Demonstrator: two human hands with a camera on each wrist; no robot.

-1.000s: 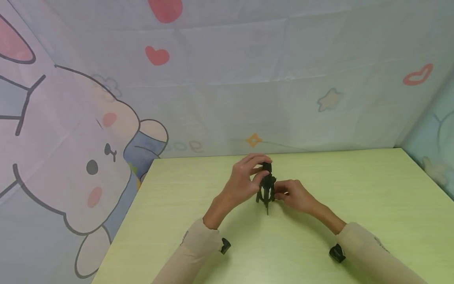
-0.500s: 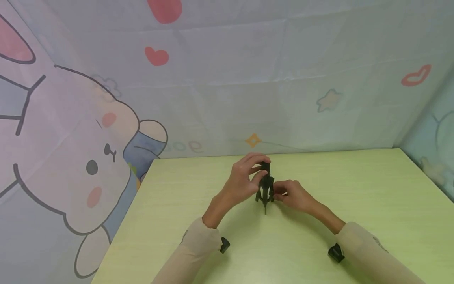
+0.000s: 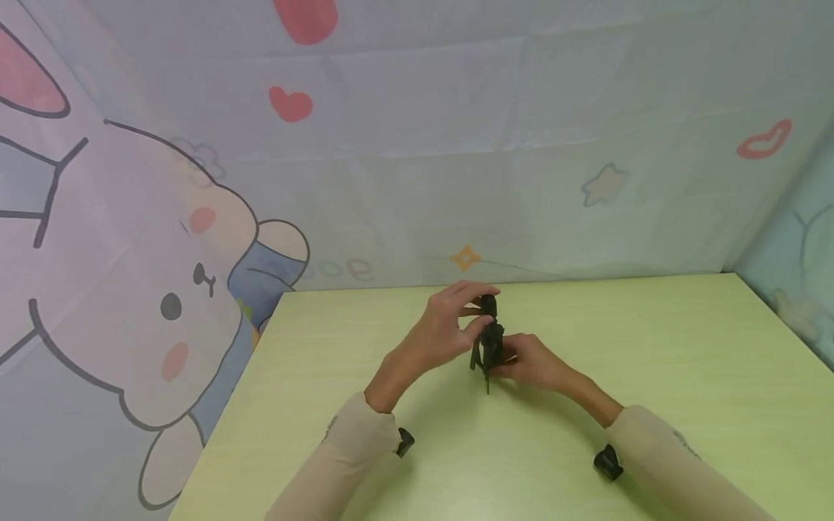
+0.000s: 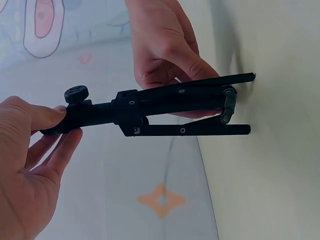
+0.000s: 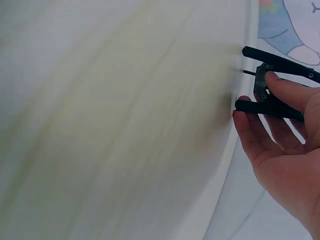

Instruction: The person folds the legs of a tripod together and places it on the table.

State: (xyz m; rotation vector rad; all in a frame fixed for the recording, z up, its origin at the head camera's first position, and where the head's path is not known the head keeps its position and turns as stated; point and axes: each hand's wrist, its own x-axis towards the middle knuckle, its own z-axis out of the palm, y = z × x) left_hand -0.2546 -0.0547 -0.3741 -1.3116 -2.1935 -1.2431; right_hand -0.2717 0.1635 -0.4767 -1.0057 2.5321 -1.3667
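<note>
A small black tripod is upright in the head view, its legs pointing down and partly folded. My left hand pinches its top between thumb and fingers, just by a round knob that shows in the left wrist view. Lower down, my right hand holds the leg part. In the right wrist view the thumb presses the brace between the legs, while fingers lie behind one leg. The leg tips are close to the tabletop; whether they touch it I cannot tell.
The pale yellow-green table stretches around both hands. Behind it hangs a cloth backdrop with printed hearts, a star and a rabbit. A black wrist device sits by the right cuff, another device by the left.
My right hand has shifted slightly left, and its thumb now reaches across the lower legs of the tripod. The left hand keeps its pinch on the top; its forearm has moved slightly left.
</note>
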